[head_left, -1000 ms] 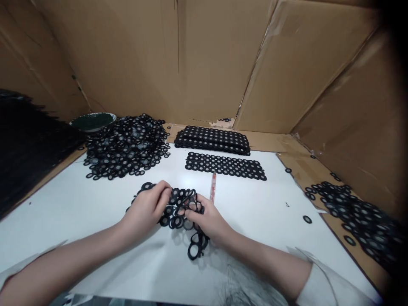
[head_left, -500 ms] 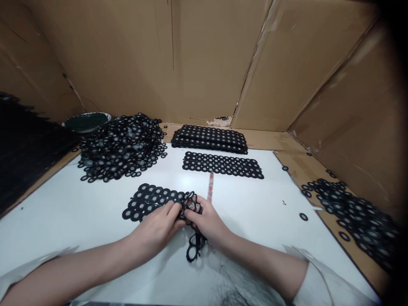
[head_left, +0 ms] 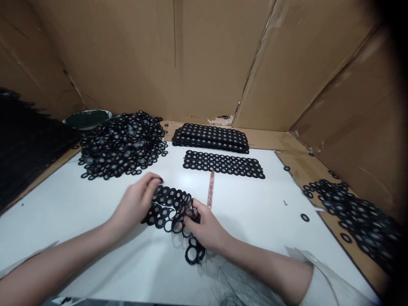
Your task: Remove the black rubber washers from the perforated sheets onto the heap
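A strip of linked black rings (head_left: 162, 214), many with pale grey centres, lies across the white table in front of me. My left hand (head_left: 132, 202) is at its far left end, thumb and fingers pinched on a black edge that looks like part of the strip; the hand covers that end. My right hand (head_left: 207, 223) grips the strip's bunched right end, where the rings are open loops. A few open rings (head_left: 192, 255) dangle below my right fingers. Just beyond that hand lies a clear pen-like stick (head_left: 211, 189) with red inside.
A heap of loose black rings (head_left: 124, 144) sits back left beside a bowl (head_left: 87, 120) of dark green contents. A finished-looking flat strip (head_left: 223, 164) lies before a stack of strips (head_left: 210, 138). More rings (head_left: 357, 208) lie right. Cardboard walls (head_left: 204, 59) enclose the table.
My left hand has moved left and away from my right hand, uncovering the strip's middle. The strip now looks more raised and spread. My right hand keeps its hold almost in place.
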A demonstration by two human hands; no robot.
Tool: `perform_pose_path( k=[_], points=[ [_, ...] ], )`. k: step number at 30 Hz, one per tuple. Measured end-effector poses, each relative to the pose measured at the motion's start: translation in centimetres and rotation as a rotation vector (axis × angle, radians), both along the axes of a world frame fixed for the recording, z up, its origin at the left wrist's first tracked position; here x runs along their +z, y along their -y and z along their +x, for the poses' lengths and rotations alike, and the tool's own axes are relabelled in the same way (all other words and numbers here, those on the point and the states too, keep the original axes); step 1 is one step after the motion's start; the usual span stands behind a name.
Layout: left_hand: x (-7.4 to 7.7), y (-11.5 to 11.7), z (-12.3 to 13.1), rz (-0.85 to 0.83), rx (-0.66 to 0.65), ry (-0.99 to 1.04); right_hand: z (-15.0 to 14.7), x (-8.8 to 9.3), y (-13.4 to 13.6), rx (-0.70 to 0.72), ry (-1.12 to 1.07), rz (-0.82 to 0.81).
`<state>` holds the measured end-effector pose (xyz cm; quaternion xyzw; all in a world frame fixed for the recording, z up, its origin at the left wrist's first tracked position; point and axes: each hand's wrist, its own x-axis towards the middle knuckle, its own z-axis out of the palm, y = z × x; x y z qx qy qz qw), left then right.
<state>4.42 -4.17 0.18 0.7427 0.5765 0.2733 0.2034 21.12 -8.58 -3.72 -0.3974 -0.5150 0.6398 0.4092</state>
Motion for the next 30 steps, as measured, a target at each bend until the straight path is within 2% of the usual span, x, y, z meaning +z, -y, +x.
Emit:
perform_pose_path(
  k=[2,7,10,12,15,19,21,23,26,30],
  points=[
    [0.0,0.0,0.0,0.062,0.082,-0.016,0.1,0.3,0.1,0.055,-0.005,0.016],
    [-1.3,1.2,1.3,0.029,-0.207,-0.074,0.2,1.1,0.0,0.073,0.027,0.022],
    [-1.8,1.7,1.7,0.031,-0.238,-0.078,0.2,1.1,-0.2,0.115,-0.031,0.006],
    [-1.9,1.9,1.8,0.006,-0.264,-0.069,0.2,0.8,-0.2,0.063,-0.028,0.019],
    [-1.8,2.2,2.0,-0.041,-0.321,-0.051,0.0,0.3,-0.2,-0.026,0.03,0.057],
    [-1.2,2.5,2.5,-0.138,-0.376,-0.041,-0.2,0.1,0.1,0.011,0.042,-0.002],
    [-0.8,2.5,2.7,-0.219,-0.393,-0.007,-0.2,0.2,0.2,0.004,0.059,0.051],
    [-0.5,2.4,2.8,-0.278,-0.391,0.018,-0.2,0.2,0.2,-0.008,0.094,0.122],
    [-0.2,1.6,2.2,-0.203,-0.323,0.052,-0.1,0.0,0.1,0.011,0.116,0.116],
    [0.4,0.0,0.5,0.017,-0.009,0.177,0.0,-0.6,0.0,0.037,0.098,0.026]
  ],
)
